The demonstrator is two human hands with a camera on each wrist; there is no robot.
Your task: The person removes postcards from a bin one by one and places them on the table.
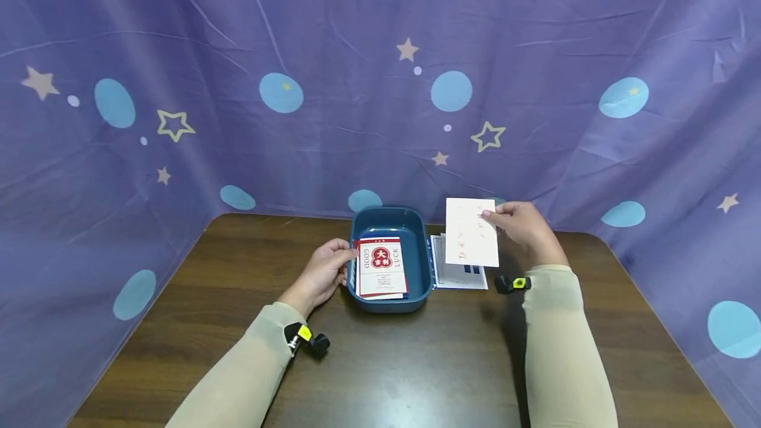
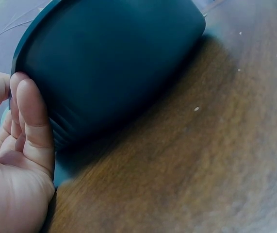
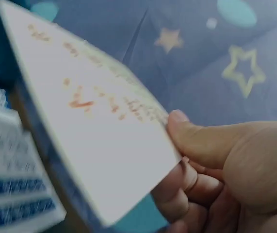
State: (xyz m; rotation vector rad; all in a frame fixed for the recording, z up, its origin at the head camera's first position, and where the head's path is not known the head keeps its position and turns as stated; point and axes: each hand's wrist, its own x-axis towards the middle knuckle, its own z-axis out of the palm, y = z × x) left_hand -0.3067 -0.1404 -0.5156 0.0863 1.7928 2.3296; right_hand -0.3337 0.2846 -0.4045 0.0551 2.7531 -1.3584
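Note:
A dark teal plastic bin (image 1: 421,283) stands on the table, several cards (image 1: 382,279) lying in its left part; the top one is white with a red border and a red emblem. My left hand (image 1: 324,275) grips the bin's left rim, thumb over the edge and fingers against the outer wall (image 2: 109,63). Between thumb and fingers, my right hand (image 1: 526,226) pinches the edge of a white card (image 1: 470,243) with red handwriting. The held card is raised right of the bin, overlapping some white and blue cards (image 1: 460,279) in the head view.
The brown wooden table (image 1: 380,368) runs back to a purple curtain (image 1: 380,84) with stars and dots. Right beside the bin, the white and blue cards (image 3: 17,179) lie near its wall. A small black camera is strapped to each wrist.

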